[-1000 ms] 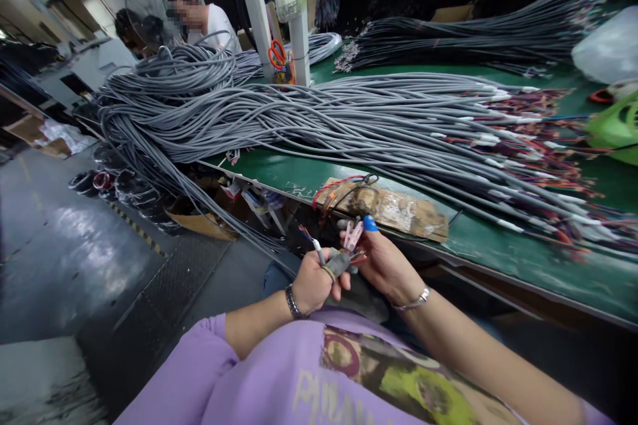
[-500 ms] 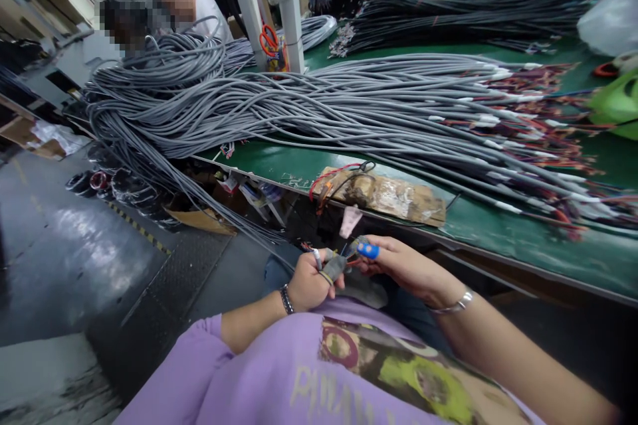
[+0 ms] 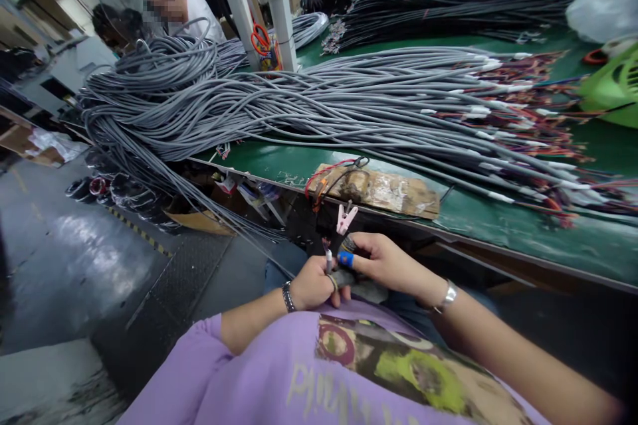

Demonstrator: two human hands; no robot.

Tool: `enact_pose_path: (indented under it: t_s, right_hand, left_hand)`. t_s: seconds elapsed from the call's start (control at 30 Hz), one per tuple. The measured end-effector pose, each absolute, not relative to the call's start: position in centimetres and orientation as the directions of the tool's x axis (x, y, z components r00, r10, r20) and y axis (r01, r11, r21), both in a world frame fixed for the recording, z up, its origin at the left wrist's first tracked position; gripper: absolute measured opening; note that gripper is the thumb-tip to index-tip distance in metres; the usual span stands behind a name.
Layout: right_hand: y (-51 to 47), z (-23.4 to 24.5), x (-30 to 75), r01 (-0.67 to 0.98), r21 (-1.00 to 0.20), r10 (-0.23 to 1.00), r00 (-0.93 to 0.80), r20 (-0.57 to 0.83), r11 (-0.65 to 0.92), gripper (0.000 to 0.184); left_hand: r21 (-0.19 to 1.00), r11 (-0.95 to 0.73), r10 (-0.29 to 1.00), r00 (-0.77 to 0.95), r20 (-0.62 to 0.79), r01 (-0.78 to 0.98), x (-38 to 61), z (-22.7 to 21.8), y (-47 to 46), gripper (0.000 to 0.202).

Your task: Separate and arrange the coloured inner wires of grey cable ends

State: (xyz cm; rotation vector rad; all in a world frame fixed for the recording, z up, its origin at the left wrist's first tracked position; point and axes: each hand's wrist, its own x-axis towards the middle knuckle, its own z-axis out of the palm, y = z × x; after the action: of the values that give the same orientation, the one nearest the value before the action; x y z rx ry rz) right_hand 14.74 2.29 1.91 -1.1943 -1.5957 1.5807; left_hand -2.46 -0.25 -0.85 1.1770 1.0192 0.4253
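Observation:
My left hand (image 3: pixel 314 284) is closed around a grey cable; its white-wrapped end (image 3: pixel 328 261) sticks up past the fingers, with thin dark reddish wires at the tip. Grey finger covers show on that hand. My right hand (image 3: pixel 386 259) is right beside it, thumb wrapped in a blue band and bent index finger in a grey cover. Its fingers are pinched together, and what lies between them is hidden. Just beyond both hands, a pink clothespin (image 3: pixel 345 219) hangs at the table edge below a worn wooden block (image 3: pixel 393 192) with red and black leads.
A large bundle of grey cables (image 3: pixel 279 106) covers the green table (image 3: pixel 538 246), stripped ends to the right. Darker cables (image 3: pixel 448 13) lie behind. Orange scissors (image 3: pixel 260 38) hang on a post. A green basket (image 3: pixel 613 89) stands right. A person (image 3: pixel 199 16) sits far left.
My right hand has drawn left, its thumb now close to the cable's white end, which stands more upright. The clothespin shows more fully. The view has shifted slightly.

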Motion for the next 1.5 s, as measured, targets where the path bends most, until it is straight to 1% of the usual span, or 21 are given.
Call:
enact_pose_path:
  t_s: [0.07, 0.13, 0.2, 0.27, 0.33, 0.43, 0.53, 0.63, 0.8, 0.9, 0.97, 1.07, 1.13, 1.23, 1.33, 1.4, 1.5]
  right_hand:
    - [2.2, 1.7, 14.9, 0.112, -0.981, 0.913, -0.360, -0.191, -0.160, 0.032]
    - [2.1, 1.3, 15.3, 0.027, -0.972, 0.923, -0.309, -0.231, -0.235, 0.039]
    - [1.9, 0.8, 15.6, -0.009, -0.951, 0.905, -0.311, -0.290, -0.308, 0.043]
    - [1.6, 0.3, 15.7, -0.007, -0.934, 0.882, -0.332, -0.336, -0.358, 0.043]
    - [1.3, 0.1, 15.4, -0.005, -0.933, 0.883, -0.324, -0.339, -0.360, 0.040]
    - [1.2, 0.3, 14.7, -0.009, -0.949, 0.903, -0.313, -0.296, -0.315, 0.035]
    - [1.4, 0.7, 14.2, -0.001, -0.965, 0.908, -0.338, -0.245, -0.261, 0.034]
    - [1.5, 0.6, 13.9, -0.011, -0.972, 0.917, -0.333, -0.219, -0.236, 0.038]
    - [1.4, 0.0, 13.5, -0.037, -0.966, 0.936, -0.260, -0.237, -0.255, 0.039]
    - [1.3, -0.3, 13.3, -0.106, -0.952, 0.935, -0.249, -0.253, -0.286, 0.038]
    - [1.4, -0.7, 13.5, -0.186, -0.926, 0.925, -0.264, -0.275, -0.328, 0.037]
    - [2.0, -1.7, 14.2, -0.375, -0.829, 0.902, -0.294, -0.318, -0.414, 0.039]
    - [2.7, -2.1, 14.6, -0.469, -0.752, 0.885, -0.291, -0.363, -0.463, 0.043]
    - [3.9, -2.0, 14.8, -0.508, -0.699, 0.864, -0.309, -0.397, -0.503, 0.047]
    - [4.9, -1.0, 14.1, -0.510, -0.721, 0.879, -0.342, -0.331, -0.470, 0.047]
    - [5.2, -0.4, 13.6, -0.530, -0.729, 0.897, -0.333, -0.292, -0.434, 0.045]
    - [5.3, -0.2, 13.0, -0.566, -0.706, 0.904, -0.306, -0.300, -0.426, 0.044]
  left_hand:
    - [0.910, 0.376, 0.778, 0.474, -0.412, 0.174, -2.5, -1.0, -0.2, 0.048]
    - [0.924, 0.360, 0.821, 0.427, -0.380, 0.129, -2.6, -1.0, -0.3, 0.048]
    - [0.938, 0.330, 0.856, 0.387, -0.343, 0.101, -2.5, -1.0, -0.3, 0.048]
    - [0.948, 0.302, 0.877, 0.360, -0.317, 0.098, -2.5, -1.0, -0.3, 0.047]
    - [0.952, 0.286, 0.883, 0.356, -0.305, 0.107, -2.5, -1.1, -0.3, 0.046]
    - [0.948, 0.293, 0.862, 0.396, -0.317, 0.123, -2.4, -1.2, -0.2, 0.047]
    - [0.939, 0.313, 0.837, 0.427, -0.342, 0.139, -2.5, -1.1, -0.2, 0.049]
    - [0.942, 0.313, 0.857, 0.394, -0.334, 0.118, -2.7, -0.9, -0.3, 0.051]
    - [0.958, 0.276, 0.910, 0.301, -0.285, 0.072, -2.8, -0.8, -0.5, 0.054]
    - [0.963, 0.266, 0.923, 0.277, -0.268, 0.043, -2.7, -0.7, -0.5, 0.055]
    - [0.964, 0.265, 0.926, 0.271, -0.262, 0.026, -2.6, -0.6, -0.5, 0.055]
    - [0.958, 0.284, 0.930, 0.256, -0.264, -0.042, -2.6, -0.4, -0.3, 0.054]
    - [0.948, 0.300, 0.929, 0.257, -0.265, -0.108, -2.5, -0.2, -0.1, 0.052]
    - [0.929, 0.324, 0.923, 0.274, -0.269, -0.179, -2.1, 0.0, 0.3, 0.050]
    - [0.914, 0.347, 0.915, 0.291, -0.280, -0.211, -1.4, 0.3, 0.7, 0.049]
    - [0.909, 0.355, 0.911, 0.300, -0.284, -0.219, -1.0, 0.5, 0.9, 0.049]
    - [0.907, 0.360, 0.909, 0.303, -0.287, -0.220, -0.7, 0.5, 1.1, 0.049]
